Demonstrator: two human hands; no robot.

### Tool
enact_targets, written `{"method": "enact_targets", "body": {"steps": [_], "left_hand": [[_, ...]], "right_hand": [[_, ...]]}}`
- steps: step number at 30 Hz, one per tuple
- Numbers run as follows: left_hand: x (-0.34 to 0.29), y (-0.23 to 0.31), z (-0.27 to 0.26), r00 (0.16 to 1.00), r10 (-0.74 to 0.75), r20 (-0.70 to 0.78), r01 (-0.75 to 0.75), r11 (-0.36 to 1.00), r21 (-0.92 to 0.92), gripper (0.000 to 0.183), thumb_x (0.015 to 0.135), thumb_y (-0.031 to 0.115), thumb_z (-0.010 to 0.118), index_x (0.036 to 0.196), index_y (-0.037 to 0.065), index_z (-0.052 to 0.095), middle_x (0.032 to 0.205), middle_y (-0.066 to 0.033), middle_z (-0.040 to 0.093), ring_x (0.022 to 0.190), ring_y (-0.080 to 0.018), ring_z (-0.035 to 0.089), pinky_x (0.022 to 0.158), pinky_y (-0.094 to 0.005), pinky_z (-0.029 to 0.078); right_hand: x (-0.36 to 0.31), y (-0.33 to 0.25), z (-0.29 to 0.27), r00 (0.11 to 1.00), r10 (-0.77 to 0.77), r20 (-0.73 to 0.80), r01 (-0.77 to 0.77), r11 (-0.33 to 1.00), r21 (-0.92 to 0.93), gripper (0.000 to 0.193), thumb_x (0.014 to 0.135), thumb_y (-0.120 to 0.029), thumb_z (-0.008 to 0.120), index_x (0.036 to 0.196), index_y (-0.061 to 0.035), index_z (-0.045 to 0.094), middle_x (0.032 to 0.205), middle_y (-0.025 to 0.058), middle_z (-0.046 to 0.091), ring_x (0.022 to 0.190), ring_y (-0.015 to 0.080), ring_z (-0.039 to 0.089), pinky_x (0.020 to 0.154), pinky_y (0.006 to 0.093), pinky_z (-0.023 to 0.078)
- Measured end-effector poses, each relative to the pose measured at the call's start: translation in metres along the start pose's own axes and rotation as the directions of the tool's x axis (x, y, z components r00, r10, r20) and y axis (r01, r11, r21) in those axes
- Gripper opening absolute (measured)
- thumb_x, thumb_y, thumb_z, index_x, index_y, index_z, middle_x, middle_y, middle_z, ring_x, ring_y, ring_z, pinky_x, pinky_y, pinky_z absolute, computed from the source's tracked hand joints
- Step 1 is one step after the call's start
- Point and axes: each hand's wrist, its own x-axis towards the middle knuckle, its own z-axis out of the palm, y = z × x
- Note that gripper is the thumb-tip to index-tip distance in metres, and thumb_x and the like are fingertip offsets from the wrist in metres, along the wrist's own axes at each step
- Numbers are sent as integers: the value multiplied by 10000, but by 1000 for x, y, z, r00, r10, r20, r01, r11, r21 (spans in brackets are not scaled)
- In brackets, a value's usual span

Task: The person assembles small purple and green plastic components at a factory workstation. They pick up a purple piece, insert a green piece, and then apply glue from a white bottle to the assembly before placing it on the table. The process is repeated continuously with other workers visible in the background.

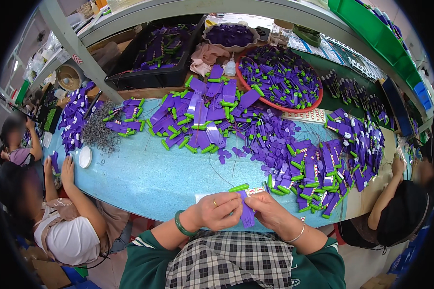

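Note:
My left hand [219, 212] and my right hand [269, 210] meet over the near edge of the blue table, fingers pinched. Between them is a flat purple plastic piece [247, 219], its lower end hanging below the fingers. A bright green tip [239, 187] shows at its upper end; the fingers hide how the two join. A strip with red and white marks [255, 190] lies beside my right fingertips. Nearest on the right, a heap of purple parts with green ends [318, 180] spreads over the table. Loose small purple pieces [267, 132] lie farther back.
A red basket [318, 98] full of purple-green parts and a black tray [144, 77] stand at the back. Left are a tangle of metal rings [100, 131] and a white dish [85, 157]. A shelf beam [188, 10] crosses above. Co-workers sit at both sides.

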Motion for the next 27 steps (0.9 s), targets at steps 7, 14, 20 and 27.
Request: {"method": "enact_targets", "body": {"steps": [7,14,20,27], "left_hand": [[-5,-2,12,950,-313,6,311,940,-142,131,693,-35,686,799,19,631,842,-96,631,800,-233,648,648,-313,555],[30,-31,40,680,-575,455,733,520,-438,79,807,61,674,832,2,627,780,-98,617,685,-209,592,625,-321,472],[42,-106,85,804,-421,420,403,905,136,141,767,82,647,905,52,655,889,-101,532,834,-271,583,655,-384,505],[41,-125,105,861,-271,431,188,956,226,229,762,72,582,987,65,620,983,-121,529,941,-301,562,719,-407,512]], "right_hand": [[-16,-5,-14,922,-388,-1,374,887,-270,138,913,-134,587,882,-2,617,817,30,630,732,145,579,705,260,460],[-2,7,-40,680,-690,-250,397,632,-666,153,841,17,628,976,-18,563,867,37,602,812,105,590,631,253,507],[-1,1,-48,722,-604,-337,538,797,-276,196,906,36,505,1097,3,525,987,47,553,883,116,578,772,324,592],[-6,1,-48,752,-615,-235,504,767,-396,317,879,39,541,1196,28,539,1065,57,520,924,134,577,766,304,585]]}}
